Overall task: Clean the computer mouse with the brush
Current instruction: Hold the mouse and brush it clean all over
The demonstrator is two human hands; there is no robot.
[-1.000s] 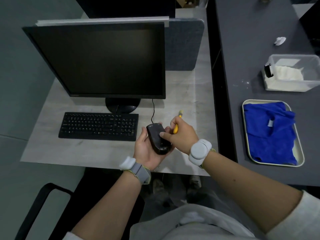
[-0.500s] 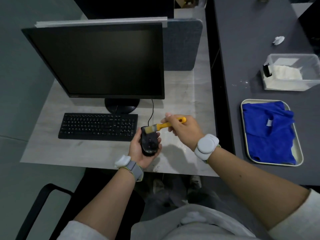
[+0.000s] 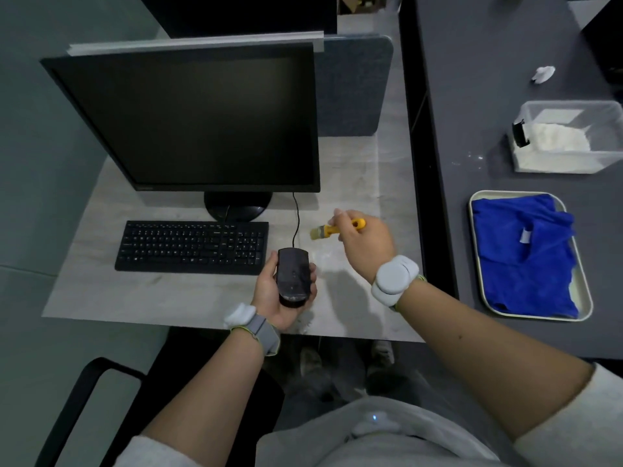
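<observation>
On the worktop (image 3: 175, 298) the monitor (image 3: 188, 119) stands at the far left, with the keyboard (image 3: 192, 247) lying just near of its stand. Right of the keyboard, at the near edge, the left hand (image 3: 273, 298) cradles the mouse (image 3: 292, 276), whose cable (image 3: 296, 217) runs far toward the monitor. The right hand (image 3: 364, 244) holds the brush (image 3: 333, 228) farther and to the right of the mouse, apart from it. A divider panel (image 3: 354, 85) stands behind the monitor. On the second worktop (image 3: 488, 79) to the right, a tray (image 3: 588, 298) holds a cloth (image 3: 526, 261); farther off sits a container (image 3: 573, 136), and beyond it a small wad (image 3: 542, 74).
</observation>
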